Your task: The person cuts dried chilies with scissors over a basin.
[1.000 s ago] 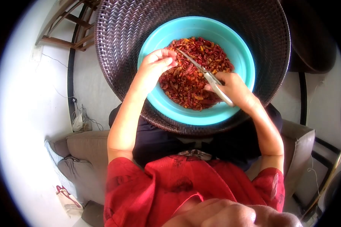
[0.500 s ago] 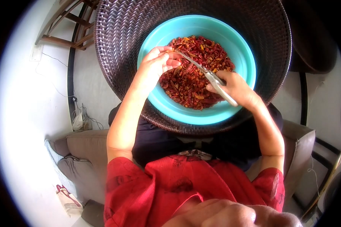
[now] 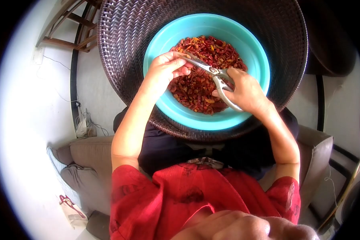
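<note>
My right hand [image 3: 246, 89] is wrapped round the pale handles of a pair of scissors [image 3: 216, 72], held over the basin. Their handles are spread, and the metal blades point left to the fingertips of my left hand [image 3: 164, 72]. Those fingertips pinch a small orange-red dried chili [image 3: 185, 56], partly hidden by the fingers and blades. Below both hands, a turquoise basin [image 3: 250, 46] holds a heap of cut dried red chilies [image 3: 202, 90], with some yellowish bits and seeds among them.
The basin rests in a large dark woven basket [image 3: 126, 52] between my knees. Behind me is a grey-brown sofa [image 3: 94, 150]. A wooden chair or rack [image 3: 72, 30] stands at upper left, and loose cables [image 3: 86, 120] lie by the wall on the left.
The scissors' handles have spread apart and the blades have opened near the chili. My right hand has turned a little; my left hand stays almost in place.
</note>
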Tool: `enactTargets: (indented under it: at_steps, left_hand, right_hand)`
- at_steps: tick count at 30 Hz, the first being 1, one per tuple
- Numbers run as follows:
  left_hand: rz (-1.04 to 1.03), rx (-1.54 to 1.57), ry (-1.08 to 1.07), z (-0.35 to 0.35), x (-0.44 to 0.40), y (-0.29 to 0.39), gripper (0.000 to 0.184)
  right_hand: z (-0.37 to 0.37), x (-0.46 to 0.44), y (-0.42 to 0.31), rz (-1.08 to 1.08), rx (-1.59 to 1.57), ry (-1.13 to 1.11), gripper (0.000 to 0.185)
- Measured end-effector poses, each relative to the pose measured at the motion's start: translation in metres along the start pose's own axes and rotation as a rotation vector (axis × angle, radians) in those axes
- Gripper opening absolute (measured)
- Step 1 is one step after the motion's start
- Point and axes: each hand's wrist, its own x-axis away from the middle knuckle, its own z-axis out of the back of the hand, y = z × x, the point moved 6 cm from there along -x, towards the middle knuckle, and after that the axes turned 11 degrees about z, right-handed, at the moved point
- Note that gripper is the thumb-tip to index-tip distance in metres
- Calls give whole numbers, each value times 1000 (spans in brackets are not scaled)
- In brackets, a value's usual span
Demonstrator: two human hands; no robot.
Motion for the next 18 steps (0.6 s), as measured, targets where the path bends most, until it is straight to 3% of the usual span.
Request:
enactTargets:
  at_steps: [6,13,16,17,18]
  left_hand:
    - [102,-156,25,3,4,3,15]
    - [42,-123,63,4,1,4,18]
    - [46,-312,-27,1,1,8,43]
    - [-76,-397,-28,0,-3,9,51]
    - [-73,-400,-28,3,-4,2,51]
  right_hand:
    - [-1,0,1,6,-56,-8,44]
    - [3,2,7,-22,-35,31,45]
    - [16,3,15,-101,-43,76,49]
    - [19,3,17,-153,-48,56,50]
    - [18,6,17,-154,-52,56,50]
